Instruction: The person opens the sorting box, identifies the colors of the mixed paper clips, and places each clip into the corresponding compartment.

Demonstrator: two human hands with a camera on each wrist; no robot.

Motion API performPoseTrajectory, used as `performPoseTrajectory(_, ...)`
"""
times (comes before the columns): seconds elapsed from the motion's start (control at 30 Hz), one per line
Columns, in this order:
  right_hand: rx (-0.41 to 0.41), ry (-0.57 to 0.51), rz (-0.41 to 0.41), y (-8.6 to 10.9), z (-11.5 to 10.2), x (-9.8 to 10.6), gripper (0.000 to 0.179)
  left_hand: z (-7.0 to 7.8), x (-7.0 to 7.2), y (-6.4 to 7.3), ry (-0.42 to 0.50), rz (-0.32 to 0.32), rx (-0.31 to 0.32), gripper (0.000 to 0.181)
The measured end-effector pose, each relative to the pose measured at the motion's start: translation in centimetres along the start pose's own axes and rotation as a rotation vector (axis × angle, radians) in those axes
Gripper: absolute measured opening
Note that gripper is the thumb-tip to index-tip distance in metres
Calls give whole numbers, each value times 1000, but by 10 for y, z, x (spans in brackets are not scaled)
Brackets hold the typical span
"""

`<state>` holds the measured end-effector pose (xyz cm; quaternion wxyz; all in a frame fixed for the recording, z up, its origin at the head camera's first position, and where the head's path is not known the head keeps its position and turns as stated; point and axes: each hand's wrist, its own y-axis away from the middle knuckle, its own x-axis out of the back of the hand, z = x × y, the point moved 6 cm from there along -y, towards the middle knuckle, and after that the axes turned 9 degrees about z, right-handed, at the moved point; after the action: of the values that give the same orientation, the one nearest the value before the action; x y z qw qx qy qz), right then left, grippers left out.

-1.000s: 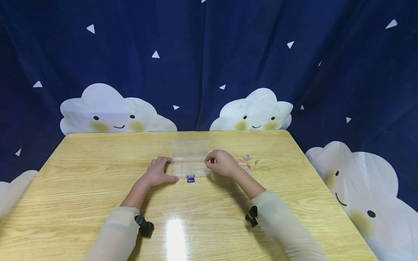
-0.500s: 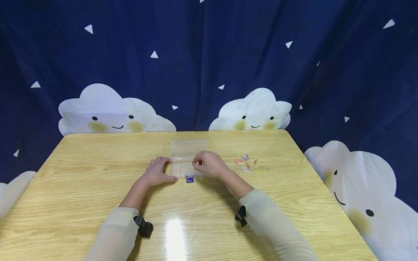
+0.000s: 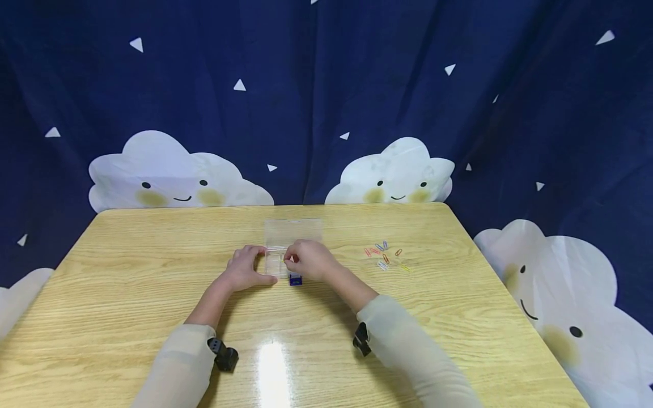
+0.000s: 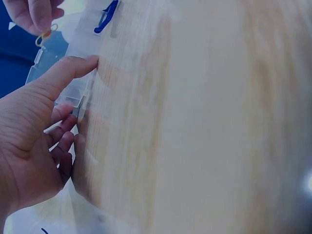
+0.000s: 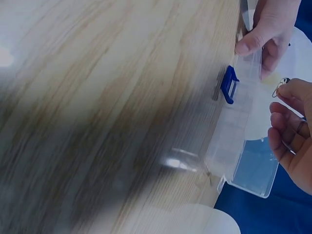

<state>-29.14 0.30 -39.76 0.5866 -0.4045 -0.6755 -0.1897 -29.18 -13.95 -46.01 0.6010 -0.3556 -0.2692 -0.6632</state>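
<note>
A clear plastic compartment box (image 3: 274, 265) lies on the table, its see-through lid (image 3: 293, 229) raised at the back. My left hand (image 3: 245, 268) holds the box's left end, thumb at the front edge and fingers at the far side. Over the middle of the box, my right hand (image 3: 312, 260) pinches a yellow paper clip (image 4: 44, 38) between thumb and forefinger. The clip hangs above the compartments, apart from them in the left wrist view. A blue latch (image 5: 229, 86) sits at the box's front. The right hand hides the box's right part in the head view.
Several loose paper clips (image 3: 385, 258), red, pink, blue, white and yellow, lie scattered on the wooden table (image 3: 153, 272) to the right of the box. A dark blue curtain (image 3: 296, 102) with white clouds hangs behind the table.
My right hand has moved left with the yellow paper clip, from the box's right end to above its middle. The left hand has stayed on the box.
</note>
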Motion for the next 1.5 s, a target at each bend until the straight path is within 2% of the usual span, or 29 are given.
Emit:
performPoseTrajectory(0.37, 10, 2, -18, -7, -15, -8, 16, 0, 0, 0, -3, -16, -6, 78)
performPoseTrajectory(0.67, -11, -3, -33, -9, -17, -14, 18, -1, -2, 0, -5, -11, -11, 78)
performPoseTrajectory(0.93, -63, -16, -29, -5, -3, -10, 17, 0, -1, 1, -2, -17, -4, 78)
performPoseTrajectory(1.5, -138, -22, 46, 7, 40, 9, 15, -2, -2, -1, -9, 3, 4, 80)
